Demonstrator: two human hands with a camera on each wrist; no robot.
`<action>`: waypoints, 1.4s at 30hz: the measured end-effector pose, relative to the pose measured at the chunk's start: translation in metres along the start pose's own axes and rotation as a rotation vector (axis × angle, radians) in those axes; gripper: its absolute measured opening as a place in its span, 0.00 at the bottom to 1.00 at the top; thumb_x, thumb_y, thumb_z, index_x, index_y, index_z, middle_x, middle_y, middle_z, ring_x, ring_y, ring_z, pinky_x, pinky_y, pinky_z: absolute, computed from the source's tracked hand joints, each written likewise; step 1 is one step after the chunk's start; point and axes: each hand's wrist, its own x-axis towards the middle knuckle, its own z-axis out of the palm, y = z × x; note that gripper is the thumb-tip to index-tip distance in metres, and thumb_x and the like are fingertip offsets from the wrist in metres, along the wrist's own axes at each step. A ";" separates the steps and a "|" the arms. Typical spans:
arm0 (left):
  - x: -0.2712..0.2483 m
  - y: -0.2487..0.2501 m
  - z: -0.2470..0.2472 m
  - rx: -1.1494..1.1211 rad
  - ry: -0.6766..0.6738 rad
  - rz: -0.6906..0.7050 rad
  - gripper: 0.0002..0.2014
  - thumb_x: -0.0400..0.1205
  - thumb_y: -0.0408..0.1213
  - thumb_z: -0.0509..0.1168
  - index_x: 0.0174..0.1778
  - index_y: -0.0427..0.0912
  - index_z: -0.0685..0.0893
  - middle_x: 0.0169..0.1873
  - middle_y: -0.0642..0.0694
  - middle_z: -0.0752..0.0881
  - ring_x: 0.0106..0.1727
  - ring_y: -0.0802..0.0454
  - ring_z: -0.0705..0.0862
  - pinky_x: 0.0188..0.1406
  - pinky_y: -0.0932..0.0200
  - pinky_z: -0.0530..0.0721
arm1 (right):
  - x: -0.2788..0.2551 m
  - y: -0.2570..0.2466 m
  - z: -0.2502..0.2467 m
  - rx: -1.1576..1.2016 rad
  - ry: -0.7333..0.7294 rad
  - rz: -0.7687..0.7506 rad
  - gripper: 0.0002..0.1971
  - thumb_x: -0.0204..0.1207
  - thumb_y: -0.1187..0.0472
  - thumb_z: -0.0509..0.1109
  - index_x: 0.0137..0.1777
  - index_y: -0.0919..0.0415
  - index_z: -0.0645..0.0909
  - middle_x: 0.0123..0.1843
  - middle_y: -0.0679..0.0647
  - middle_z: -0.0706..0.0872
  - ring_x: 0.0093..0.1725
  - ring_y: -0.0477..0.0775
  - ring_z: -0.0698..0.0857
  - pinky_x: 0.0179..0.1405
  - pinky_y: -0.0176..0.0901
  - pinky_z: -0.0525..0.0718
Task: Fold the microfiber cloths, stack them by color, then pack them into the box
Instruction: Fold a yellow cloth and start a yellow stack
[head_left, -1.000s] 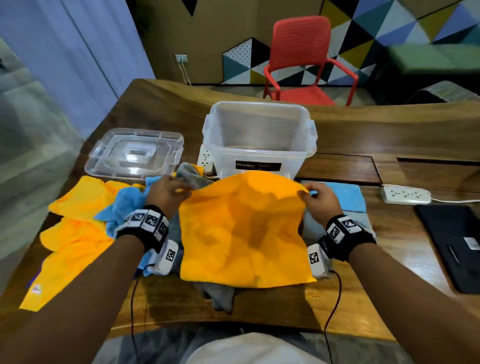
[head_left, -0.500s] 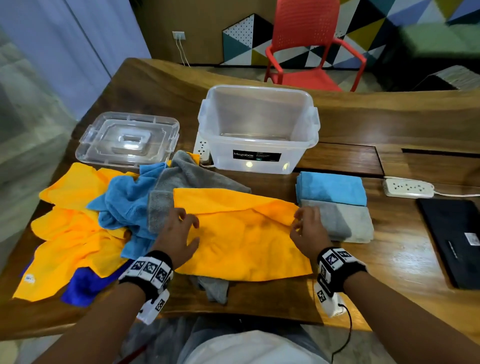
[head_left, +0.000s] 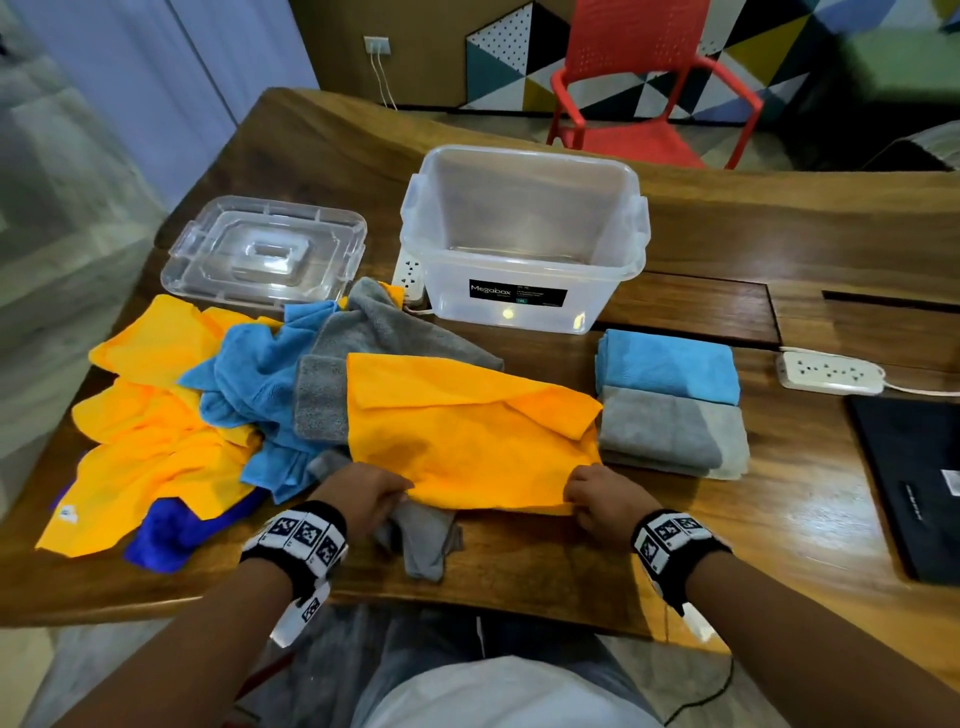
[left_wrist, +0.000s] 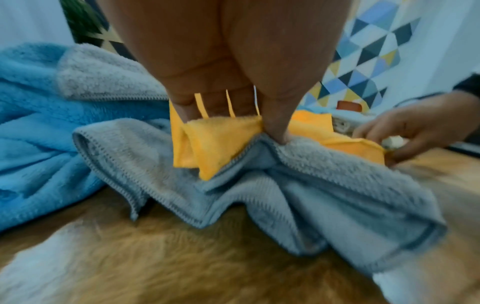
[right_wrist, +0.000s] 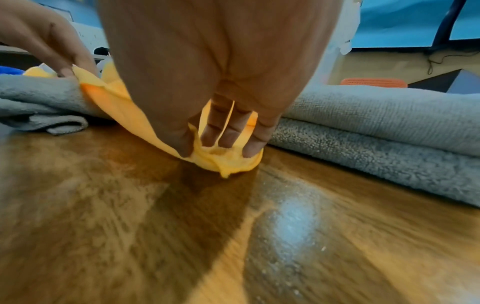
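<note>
- The person is working through the folding stage, with most of the task lying ahead, judging from the worktop (head_left: 675, 530).
- The left hand (head_left: 358, 499) is pinching the near left corner of the orange cloth (head_left: 467, 436), thumb and fingers curled onto its doubled edge; the left wrist view is showing this grip pressing down into a loose grey cloth (left_wrist: 298, 195) underneath.
- The right hand (head_left: 602, 499) is gripping the near right corner of the same cloth, fingers curled and bunching the fabric against the wood.
- The orange cloth is lying in front of the person, half folded, its far edge turned over unevenly, just beside the folded stacks.
- Two items are looking finished: a folded blue cloth (head_left: 670, 364) and a folded grey stack (head_left: 670, 431), sitting side by side and touching, to the right.
- A heap of unfolded cloths (head_left: 218, 395), orange, light blue, grey and dark blue, is waiting on the left.
- The clear box (head_left: 524, 218) is standing open behind the cloths with nothing visible inside; its lid (head_left: 265, 249) is lying beside it.
- Packing is not yet begun, and no orange stack is existing so far.
</note>
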 end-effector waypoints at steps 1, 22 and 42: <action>-0.002 0.001 -0.005 -0.045 0.012 -0.010 0.15 0.87 0.45 0.61 0.68 0.51 0.84 0.64 0.49 0.86 0.64 0.48 0.83 0.62 0.53 0.81 | -0.002 0.000 -0.005 0.073 0.020 0.033 0.09 0.83 0.57 0.63 0.61 0.53 0.79 0.59 0.53 0.81 0.59 0.56 0.80 0.54 0.49 0.79; -0.029 0.039 -0.191 -0.334 0.737 -0.099 0.15 0.80 0.31 0.69 0.49 0.61 0.84 0.53 0.40 0.89 0.58 0.43 0.85 0.57 0.54 0.79 | -0.042 0.010 -0.186 1.145 0.894 -0.020 0.08 0.84 0.61 0.70 0.45 0.48 0.83 0.39 0.46 0.82 0.40 0.47 0.78 0.44 0.49 0.76; -0.028 -0.052 -0.048 -0.694 0.107 -0.171 0.40 0.71 0.73 0.67 0.33 0.29 0.77 0.30 0.43 0.75 0.33 0.49 0.75 0.37 0.39 0.82 | -0.045 0.024 -0.049 1.010 0.121 0.024 0.17 0.72 0.31 0.71 0.48 0.41 0.86 0.45 0.39 0.87 0.50 0.43 0.85 0.55 0.49 0.80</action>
